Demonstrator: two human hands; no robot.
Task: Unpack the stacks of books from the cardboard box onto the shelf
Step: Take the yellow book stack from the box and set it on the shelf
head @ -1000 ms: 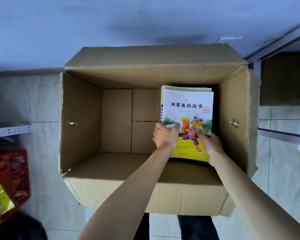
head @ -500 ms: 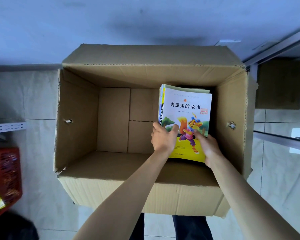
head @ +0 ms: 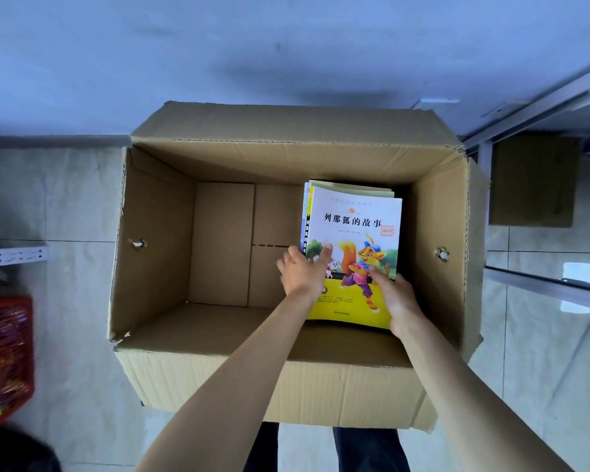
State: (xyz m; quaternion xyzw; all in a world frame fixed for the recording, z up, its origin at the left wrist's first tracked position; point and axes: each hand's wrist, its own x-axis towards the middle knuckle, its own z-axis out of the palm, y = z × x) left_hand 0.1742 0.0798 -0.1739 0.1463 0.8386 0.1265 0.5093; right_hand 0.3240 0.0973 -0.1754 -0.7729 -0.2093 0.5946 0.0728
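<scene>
The pale tiled floor (head: 72, 335) carries an open cardboard box (head: 286, 386). A red plastic crate (head: 4, 352) sits at its left edge.

A pale blue wall (head: 286, 46) rises beyond grey floor tiles (head: 65, 199), with a red crate (head: 4, 352) at the wall's near left.

Soft bluish daylight, glare on right floor tiles (head: 573, 270), edges warped
</scene>
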